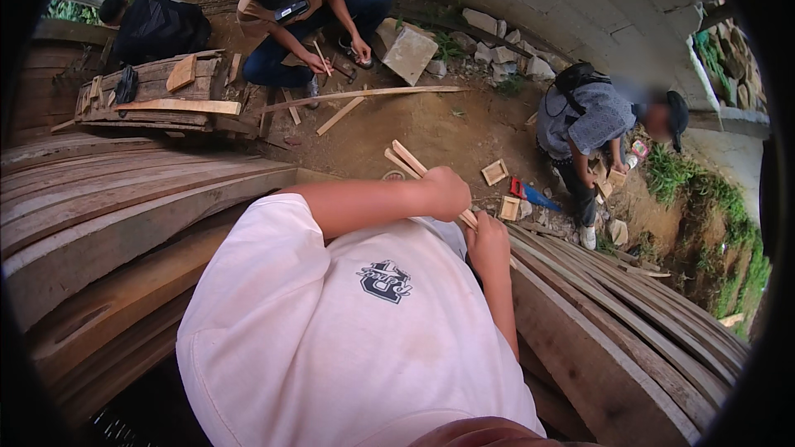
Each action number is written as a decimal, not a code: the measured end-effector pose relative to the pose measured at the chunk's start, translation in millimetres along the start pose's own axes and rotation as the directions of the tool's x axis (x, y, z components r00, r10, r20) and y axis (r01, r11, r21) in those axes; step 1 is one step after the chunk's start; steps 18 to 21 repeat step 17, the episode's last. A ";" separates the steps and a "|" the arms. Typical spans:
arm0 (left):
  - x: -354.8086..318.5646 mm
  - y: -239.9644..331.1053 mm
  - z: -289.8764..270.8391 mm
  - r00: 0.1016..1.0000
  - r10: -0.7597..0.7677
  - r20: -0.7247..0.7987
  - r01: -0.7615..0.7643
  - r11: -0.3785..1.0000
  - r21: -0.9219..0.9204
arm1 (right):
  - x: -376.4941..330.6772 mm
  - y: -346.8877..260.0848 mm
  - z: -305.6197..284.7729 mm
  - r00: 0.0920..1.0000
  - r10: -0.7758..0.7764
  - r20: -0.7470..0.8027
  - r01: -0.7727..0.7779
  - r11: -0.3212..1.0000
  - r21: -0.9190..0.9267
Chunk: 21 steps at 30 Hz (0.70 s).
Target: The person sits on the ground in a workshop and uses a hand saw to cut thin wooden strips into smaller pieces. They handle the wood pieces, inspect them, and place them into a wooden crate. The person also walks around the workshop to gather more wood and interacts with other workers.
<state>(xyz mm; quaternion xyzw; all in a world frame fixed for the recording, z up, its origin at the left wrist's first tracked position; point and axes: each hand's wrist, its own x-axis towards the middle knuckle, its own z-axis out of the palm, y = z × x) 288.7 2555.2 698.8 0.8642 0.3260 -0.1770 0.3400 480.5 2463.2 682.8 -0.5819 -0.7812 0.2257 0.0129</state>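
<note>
A small bundle of thin, pale wooden sticks (407, 157) slants in front of my chest, its far ends fanned slightly apart. My left hand (448, 193) is closed around the bundle, with the forearm crossing from the left. Just below it, my right hand (489, 242) grips the lower ends of the same sticks; its fingertips are partly hidden. On the dirt beyond my hands lie two small wooden frames, one farther off (494, 172) and one nearer (509, 209). Beside them is a handsaw (537, 194) with a red handle and a blue blade.
Stacked planks flank me on the left (141, 207) and right (613, 314). Far left, a crouching person (310, 12) holds a thin stick near a hammer (344, 74). On the right, another person (584, 120) bends over, holding wooden pieces. Broken blocks (410, 55) lie along the wall.
</note>
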 end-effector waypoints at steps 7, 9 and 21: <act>-56.3 -39.5 -24.8 0.994 -0.108 0.016 0.110 0.987 -0.119 | 39.9 -29.4 7.3 0.995 -0.084 0.060 0.073 0.984 0.163; -77.0 -51.5 -46.5 0.989 -0.048 -0.138 0.027 0.988 -0.151 | 39.7 -28.1 5.7 0.993 -0.060 0.099 0.038 0.977 0.212; -240.2 -56.7 -175.1 0.060 0.132 -0.989 -0.448 0.889 0.092 | 14.5 41.8 35.8 0.884 0.426 0.190 -0.466 0.800 0.378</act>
